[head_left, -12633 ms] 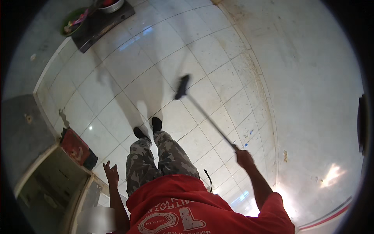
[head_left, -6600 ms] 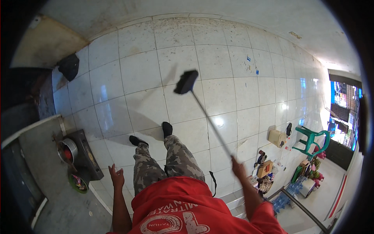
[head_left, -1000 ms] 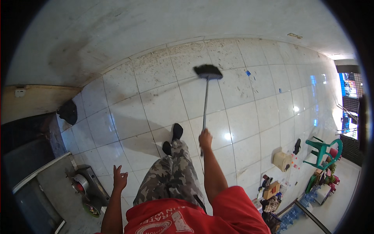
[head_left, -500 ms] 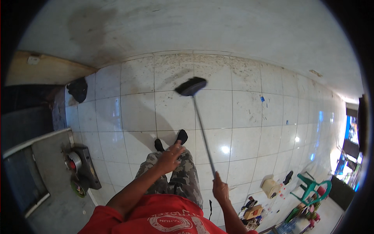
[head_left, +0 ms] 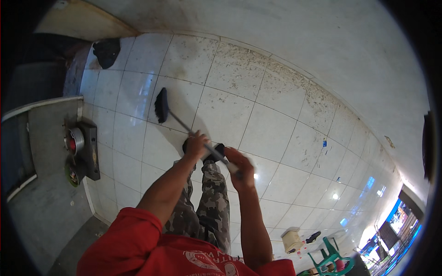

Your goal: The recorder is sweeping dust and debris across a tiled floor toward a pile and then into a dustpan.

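Observation:
I hold a long-handled broom [head_left: 177,120] with both hands over a white tiled floor [head_left: 258,119]. My left hand [head_left: 196,144] grips the grey handle lower down, nearer the black brush head [head_left: 160,105]. My right hand [head_left: 241,169] grips the handle's upper end. The brush head rests on the tiles to my front left. My legs in camouflage trousers [head_left: 207,202] and dark shoes stand just behind the handle. Fine dirt specks lie on the tiles along the wall.
A dark tray with a round metal pot [head_left: 79,147] sits on the floor at left beside a grey step [head_left: 41,202]. A dark cloth [head_left: 107,49] lies in the far corner. A green plastic chair [head_left: 329,260] and small items stand at lower right.
My left hand has come onto the handle, so both hands grip it. The brush head has swung from ahead of me to my left.

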### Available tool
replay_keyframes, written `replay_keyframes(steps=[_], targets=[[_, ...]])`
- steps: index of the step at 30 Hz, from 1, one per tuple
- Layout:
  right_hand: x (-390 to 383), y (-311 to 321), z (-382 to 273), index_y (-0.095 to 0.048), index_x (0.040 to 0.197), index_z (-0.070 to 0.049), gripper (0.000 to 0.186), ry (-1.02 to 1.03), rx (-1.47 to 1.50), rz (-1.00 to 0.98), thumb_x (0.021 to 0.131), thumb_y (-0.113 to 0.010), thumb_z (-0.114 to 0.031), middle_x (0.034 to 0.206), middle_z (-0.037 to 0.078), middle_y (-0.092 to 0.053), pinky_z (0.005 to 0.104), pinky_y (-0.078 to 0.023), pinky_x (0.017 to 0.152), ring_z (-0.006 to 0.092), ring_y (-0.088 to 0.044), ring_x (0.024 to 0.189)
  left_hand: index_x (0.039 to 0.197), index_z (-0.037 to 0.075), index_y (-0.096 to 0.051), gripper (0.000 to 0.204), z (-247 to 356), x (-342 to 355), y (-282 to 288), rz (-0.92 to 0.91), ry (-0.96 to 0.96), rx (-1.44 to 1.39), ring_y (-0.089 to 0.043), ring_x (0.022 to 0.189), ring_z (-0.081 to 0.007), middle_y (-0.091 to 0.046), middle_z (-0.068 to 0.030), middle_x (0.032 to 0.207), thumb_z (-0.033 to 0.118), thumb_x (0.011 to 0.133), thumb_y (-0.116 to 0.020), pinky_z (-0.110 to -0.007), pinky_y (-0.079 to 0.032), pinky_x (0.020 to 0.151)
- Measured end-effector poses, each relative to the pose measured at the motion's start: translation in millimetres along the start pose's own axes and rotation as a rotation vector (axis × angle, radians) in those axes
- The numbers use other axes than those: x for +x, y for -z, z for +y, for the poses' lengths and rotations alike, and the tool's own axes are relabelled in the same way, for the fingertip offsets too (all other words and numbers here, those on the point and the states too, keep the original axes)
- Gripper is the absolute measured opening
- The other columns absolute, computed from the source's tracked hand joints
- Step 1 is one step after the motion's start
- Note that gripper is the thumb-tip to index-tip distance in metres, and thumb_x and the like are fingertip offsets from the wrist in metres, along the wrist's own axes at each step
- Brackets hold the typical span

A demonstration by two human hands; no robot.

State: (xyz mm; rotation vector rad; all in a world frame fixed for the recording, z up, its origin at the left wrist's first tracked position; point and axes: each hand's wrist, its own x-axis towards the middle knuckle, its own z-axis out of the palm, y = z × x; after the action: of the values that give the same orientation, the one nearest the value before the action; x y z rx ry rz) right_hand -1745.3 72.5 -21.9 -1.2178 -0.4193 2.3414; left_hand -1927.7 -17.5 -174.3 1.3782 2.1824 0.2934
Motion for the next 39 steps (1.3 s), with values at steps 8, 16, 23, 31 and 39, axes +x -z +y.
replay_keyframes(steps=[8, 16, 23, 31, 39], targets=[[-96, -22, -183, -0.027, 0.052, -0.013, 0.041, 0.806, -0.044, 0.291, 0.090, -0.031, -0.027, 0.049, 0.001, -0.025, 0.0335, -0.035, 0.069, 0.0159, -0.029, 0.051, 0.088, 0.015, -0.066, 0.019, 280, 66, -28, 0.032, -0.266, -0.519, -0.053, 0.100, -0.0274, -0.059, -0.0075, 0.092, 0.011, 0.072, -0.058, -0.060, -0.031, 0.090], [-134, -67, -158, -0.032, 0.053, -0.009, 0.045, 1.083, -0.609, 0.283, 0.095, -0.033, -0.024, 0.046, 0.002, -0.031, 0.0319, -0.029, 0.056, 0.0147, -0.031, 0.048, 0.072, 0.004, -0.052, 0.025, 329, 65, 39, -0.045, -0.410, -0.990, -0.057, 0.075, -0.0332, -0.056, -0.0114, 0.078, 0.024, 0.074, -0.066, -0.041, -0.045, 0.068], [-169, -102, -117, -0.040, 0.060, -0.010, 0.025, 0.925, -0.392, -0.031, 0.076, -0.058, -0.015, 0.060, 0.003, -0.043, 0.0371, -0.038, 0.071, 0.0192, -0.040, 0.062, 0.085, 0.003, -0.054, 0.026, 201, -13, 128, 0.215, -0.122, -0.529, -0.057, 0.080, -0.0327, -0.060, -0.0108, 0.075, 0.024, 0.076, -0.067, -0.043, -0.045, 0.073], [-12, -142, -2, -0.049, 0.077, -0.004, 0.019, 0.441, -0.328, -0.066, 0.091, -0.052, -0.016, 0.087, 0.008, -0.059, 0.0352, -0.035, 0.093, 0.0216, -0.053, 0.105, 0.069, 0.004, -0.054, 0.022, -12, 12, 145, 0.189, 0.182, -0.089, -0.055, 0.080, -0.0368, -0.059, -0.0171, 0.077, 0.021, 0.079, -0.062, -0.047, -0.042, 0.070], [50, -175, -41, -0.060, 0.073, 0.002, 0.024, 0.635, -0.569, 0.342, 0.088, -0.048, -0.012, 0.072, 0.005, -0.057, 0.0279, -0.042, 0.066, 0.0128, -0.051, 0.069, 0.075, 0.006, -0.052, 0.009, -39, 120, 45, 0.166, 0.032, -0.553, -0.052, 0.076, -0.0317, -0.053, -0.0129, 0.077, 0.004, 0.070, -0.059, -0.042, -0.040, 0.069]])
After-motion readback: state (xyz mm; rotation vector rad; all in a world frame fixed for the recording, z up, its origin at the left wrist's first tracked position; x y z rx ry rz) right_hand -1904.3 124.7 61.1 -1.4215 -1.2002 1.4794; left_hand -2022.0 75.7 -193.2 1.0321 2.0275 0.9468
